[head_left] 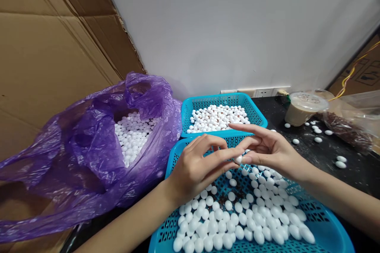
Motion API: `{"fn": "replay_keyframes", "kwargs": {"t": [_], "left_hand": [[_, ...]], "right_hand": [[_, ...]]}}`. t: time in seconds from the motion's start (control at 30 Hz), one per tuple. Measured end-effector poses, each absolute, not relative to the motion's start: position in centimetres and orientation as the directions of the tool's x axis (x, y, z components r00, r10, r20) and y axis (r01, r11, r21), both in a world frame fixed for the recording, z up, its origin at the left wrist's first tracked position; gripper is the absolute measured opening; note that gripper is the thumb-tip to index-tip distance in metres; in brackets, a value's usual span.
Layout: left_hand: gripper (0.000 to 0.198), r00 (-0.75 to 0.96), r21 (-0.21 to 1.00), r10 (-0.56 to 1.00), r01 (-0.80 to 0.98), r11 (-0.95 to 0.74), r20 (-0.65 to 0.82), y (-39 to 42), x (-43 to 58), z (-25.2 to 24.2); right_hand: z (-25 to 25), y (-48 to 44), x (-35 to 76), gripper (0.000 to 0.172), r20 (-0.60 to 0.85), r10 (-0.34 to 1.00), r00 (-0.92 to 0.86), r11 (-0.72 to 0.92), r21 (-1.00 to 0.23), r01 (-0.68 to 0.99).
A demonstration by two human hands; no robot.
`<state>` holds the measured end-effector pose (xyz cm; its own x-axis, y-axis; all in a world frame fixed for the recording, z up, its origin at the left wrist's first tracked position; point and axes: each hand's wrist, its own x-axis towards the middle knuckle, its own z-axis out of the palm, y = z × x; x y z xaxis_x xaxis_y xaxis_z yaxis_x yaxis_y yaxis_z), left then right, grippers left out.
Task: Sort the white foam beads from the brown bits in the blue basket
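A small white foam ball is pinched between the fingertips of my left hand and my right hand, just above a blue plastic basket. That basket holds a loose layer of similar white balls with brown specks among them. Its near part lies under my hands. Behind it, a second blue basket holds more white balls. To the left, a crumpled purple plastic bag gapes open around a heap of white balls.
Several loose white balls lie on a black tabletop at the right, near a lidded plastic cup of beige drink and a clear bag of brown material. Cardboard lines the left, and a wall with a socket stands behind.
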<state>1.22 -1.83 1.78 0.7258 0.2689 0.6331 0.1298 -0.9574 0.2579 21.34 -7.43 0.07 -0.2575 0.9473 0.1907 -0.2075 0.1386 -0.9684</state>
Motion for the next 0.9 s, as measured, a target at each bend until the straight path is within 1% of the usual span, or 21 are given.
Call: {"fn": "replay_keyframes", "kwargs": {"t": [0.1,0.17,0.43,0.57,0.67,0.8,0.9], "left_hand": [[0.030,0.743,0.158,0.219,0.152,-0.976,0.633,-1.97,1.29,1.84],[0.029,0.742,0.147,0.210,0.150,-0.978,0.637,-2.08,1.36,1.90],[0.024,0.747,0.284,0.246,0.080,-0.956,0.618,-2.11,1.38,1.98],[0.024,0.749,0.286,0.256,0.092,-0.954,0.612,-1.78,1.31,1.67],[0.024,0.769,0.289,0.281,0.131,-0.948,0.574,-1.57,1.48,1.51],[0.038,0.787,0.340,0.305,0.129,-0.932,0.537,-1.66,1.75,1.46],[0.045,0.731,0.418,0.340,0.083,-0.905,0.591,-1.94,1.68,1.46]], "right_hand": [[0.07,-7.38,21.36,0.055,0.187,0.948,-0.257,0.137,-0.970,-0.201],[0.08,-7.35,21.34,0.055,0.185,0.947,-0.263,0.134,-0.970,-0.202],[-0.05,-7.35,21.34,0.050,0.201,0.932,-0.300,0.132,-0.963,-0.234],[-0.03,-7.34,21.29,0.052,0.191,0.940,-0.283,0.134,-0.969,-0.208],[0.09,-7.34,21.10,0.051,0.184,0.951,-0.247,0.134,-0.970,-0.204],[-0.08,-7.10,20.97,0.046,0.197,0.957,-0.211,0.145,-0.960,-0.239],[-0.48,-6.82,21.01,0.041,0.206,0.960,-0.189,0.172,-0.968,-0.183]]}}
